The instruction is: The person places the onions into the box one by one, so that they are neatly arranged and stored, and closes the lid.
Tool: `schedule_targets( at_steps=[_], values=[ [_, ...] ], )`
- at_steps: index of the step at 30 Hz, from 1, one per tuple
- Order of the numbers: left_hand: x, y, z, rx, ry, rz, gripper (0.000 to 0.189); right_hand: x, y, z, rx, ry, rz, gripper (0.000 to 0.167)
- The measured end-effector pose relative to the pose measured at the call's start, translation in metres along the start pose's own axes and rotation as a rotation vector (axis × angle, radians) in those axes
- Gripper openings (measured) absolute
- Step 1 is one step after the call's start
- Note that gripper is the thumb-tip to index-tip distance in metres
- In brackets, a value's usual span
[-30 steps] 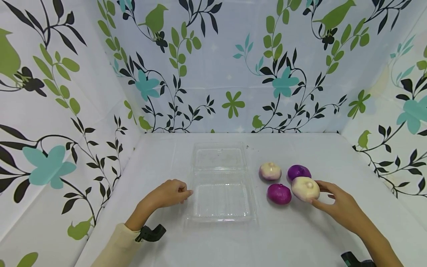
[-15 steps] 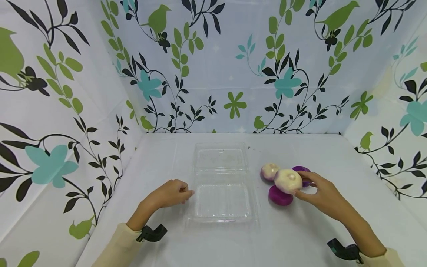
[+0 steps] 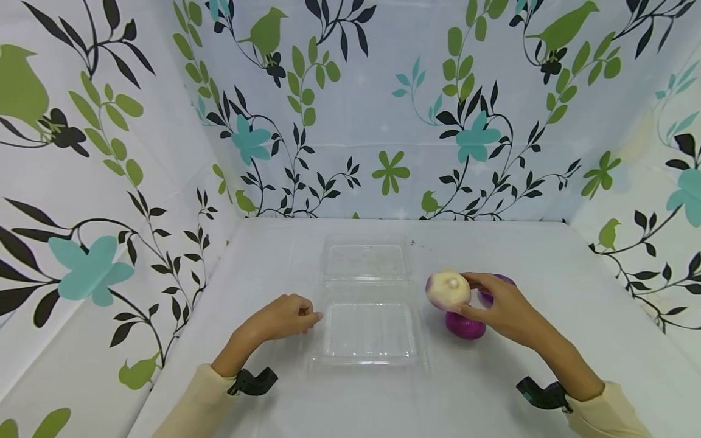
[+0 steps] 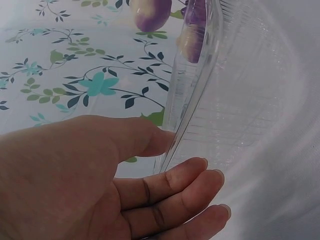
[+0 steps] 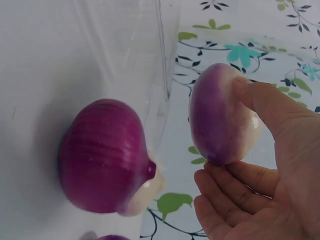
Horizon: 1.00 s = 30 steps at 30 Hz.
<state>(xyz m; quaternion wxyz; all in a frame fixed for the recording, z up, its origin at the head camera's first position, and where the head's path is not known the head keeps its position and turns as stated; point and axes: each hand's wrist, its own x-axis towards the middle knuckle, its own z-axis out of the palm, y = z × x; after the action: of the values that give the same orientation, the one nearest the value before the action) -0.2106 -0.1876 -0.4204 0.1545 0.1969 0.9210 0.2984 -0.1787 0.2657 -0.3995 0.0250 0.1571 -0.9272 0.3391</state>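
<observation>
Item, held: turnip, white and purple, clear of the bench, at 2 o'clock from the container tray.

Item, right hand: at 3 to 4 o'clock of the turnip, pinching it between thumb and fingertips, the span about as broad as the vegetable.

Item, left hand: at 9 o'clock of the tray, fingers bent, thumb at the rim; whether it pinches that edge cannot be told.

Item, container tray: clear plastic, nothing inside; hinged lid laid back at 12 o'clock.

Handling note: the step in hand is judged to be carrying the turnip. The skin looks smooth and rounded, so thumb and fingertips are best set on opposite sides, past the widest part, with a firm but light squeeze. Level travel and a slow wrist should serve; any setting down wants a low release, lest it roll. The thin plastic would likely shift if knocked.

Item, red onion: at 3 o'clock of the tray, just below the turnip; the nearest obstacle to a low pass.

Item, second purple onion: at 1 to 2 o'clock of the red one, partly masked by the right hand.

Item, second turnip: behind the red onion in the right wrist view.

Item, printed cloth: backdrop, 12 o'clock.
</observation>
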Motion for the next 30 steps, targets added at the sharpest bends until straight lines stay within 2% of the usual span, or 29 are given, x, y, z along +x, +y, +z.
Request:
schedule_targets(
  at_steps=[7,14,26,30],
  values=[
    [0.0,0.002,0.0,0.011,-0.002,-0.017,0.036,0.01,-0.015,0.008,0.042,-0.029,-0.004,0.07],
    [0.0,0.003,-0.001,0.007,-0.001,-0.022,0.036,0.026,-0.029,0.022,0.046,-0.052,-0.058,0.068],
    [-0.001,0.003,0.0,0.004,0.004,-0.015,0.036,0.051,-0.056,0.044,-0.003,-0.167,-0.131,0.07],
    [-0.001,0.004,0.0,0.01,0.003,-0.016,0.035,0.059,-0.069,0.05,-0.006,-0.216,-0.109,0.07]
  ],
)
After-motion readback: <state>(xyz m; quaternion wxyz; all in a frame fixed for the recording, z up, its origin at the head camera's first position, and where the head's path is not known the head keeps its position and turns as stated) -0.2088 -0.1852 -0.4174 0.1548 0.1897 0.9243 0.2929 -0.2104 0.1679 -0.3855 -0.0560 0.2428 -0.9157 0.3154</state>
